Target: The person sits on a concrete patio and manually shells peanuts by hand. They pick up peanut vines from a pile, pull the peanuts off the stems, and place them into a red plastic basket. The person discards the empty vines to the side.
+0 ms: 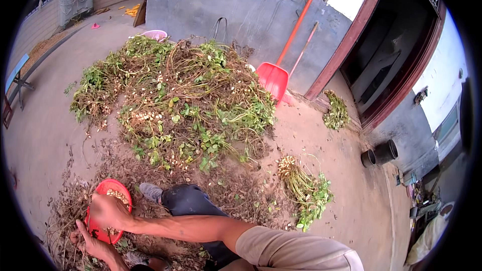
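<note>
A red plastic basin (126, 190) partly filled with peanut pods (117, 195) stands on the ground at the lower left, between my feet and a heap of dried stems (62, 214). Over the basin is my right hand (109, 212), blurred, with its fingers turned down and largely hidden; whether it holds anything does not show. At the basin's near left edge, my left hand (90, 241) has its thumb raised and its fingers curled at some dry peanut stems, but its grasp is unclear. Beyond my feet lies a large pile of uprooted peanut plants (196, 98).
One bundle of peanut plants (307, 192) lies to the right, another (336, 111) by the doorway. A red shovel (273, 81) and a thin stick (304, 49) lean on the grey wall. Black buckets (386, 152) stand at right; a pink basin (155, 35) is behind the pile.
</note>
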`<act>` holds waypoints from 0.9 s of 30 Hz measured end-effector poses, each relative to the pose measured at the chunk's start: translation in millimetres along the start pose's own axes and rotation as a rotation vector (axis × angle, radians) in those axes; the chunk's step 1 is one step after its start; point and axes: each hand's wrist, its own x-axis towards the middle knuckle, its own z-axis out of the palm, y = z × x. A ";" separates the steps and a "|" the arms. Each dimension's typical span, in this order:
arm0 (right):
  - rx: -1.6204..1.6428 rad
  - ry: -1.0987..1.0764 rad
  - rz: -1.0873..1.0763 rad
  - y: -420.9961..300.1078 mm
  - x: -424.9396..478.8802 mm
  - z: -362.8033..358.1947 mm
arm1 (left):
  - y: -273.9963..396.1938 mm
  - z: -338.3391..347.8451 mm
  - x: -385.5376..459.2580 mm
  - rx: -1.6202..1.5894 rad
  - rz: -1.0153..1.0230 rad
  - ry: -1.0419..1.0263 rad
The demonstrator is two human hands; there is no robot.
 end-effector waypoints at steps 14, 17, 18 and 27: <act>0.092 -0.458 0.163 -18.1 3.0 -7.0 | -7.0 -22.7 61.9 -0.268 -0.014 -0.068; 0.568 -0.632 0.471 -19.2 2.8 -6.7 | 0.3 -35.9 66.8 -0.317 -0.043 -0.082; 0.587 -0.648 0.523 -19.2 0.5 -9.4 | 4.6 -34.6 63.8 -0.341 -0.065 -0.078; 0.663 -0.603 0.597 -14.3 -1.7 -15.8 | 10.0 -52.5 92.4 -0.552 -0.316 -0.063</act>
